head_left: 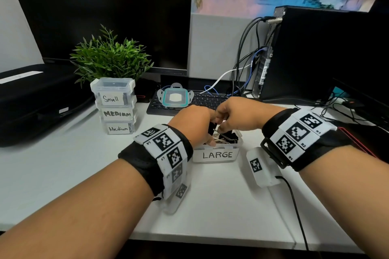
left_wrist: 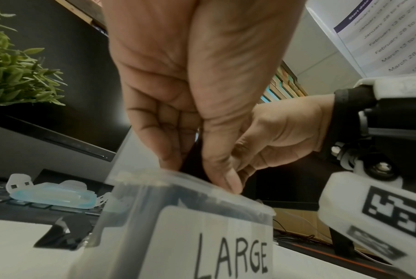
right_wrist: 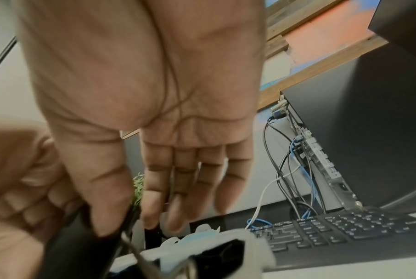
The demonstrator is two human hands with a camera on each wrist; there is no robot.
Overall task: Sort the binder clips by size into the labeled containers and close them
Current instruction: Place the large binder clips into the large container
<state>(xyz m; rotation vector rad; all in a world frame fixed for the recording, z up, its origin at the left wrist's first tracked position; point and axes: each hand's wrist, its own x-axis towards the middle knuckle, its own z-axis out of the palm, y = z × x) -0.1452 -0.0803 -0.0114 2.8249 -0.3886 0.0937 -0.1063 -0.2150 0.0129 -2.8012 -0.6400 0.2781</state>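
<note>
A clear container labeled LARGE [head_left: 215, 154] stands open on the white desk, with several black binder clips [head_left: 228, 136] and their silver handles inside. Both hands meet just above it. My left hand [head_left: 209, 133] grips a large black binder clip [head_left: 211, 128] between thumb and fingers, seen close in the left wrist view [left_wrist: 192, 166]. My right hand [head_left: 219, 126] pinches the same clip [right_wrist: 78, 245] from the other side, thumb on its black body. The container's lid [head_left: 174, 97], edged in blue, lies on the keyboard. Containers marked Small [head_left: 112, 92], MEDIUM [head_left: 117, 114] and Medium [head_left: 119, 128] are stacked at the left, lids on.
A black keyboard [head_left: 202, 102] lies behind the LARGE container, with a monitor [head_left: 105, 6] and a potted plant [head_left: 109, 57] beyond. A computer tower [head_left: 326, 52] with hanging cables [head_left: 242, 65] is at the right. A black case [head_left: 31, 101] fills the left.
</note>
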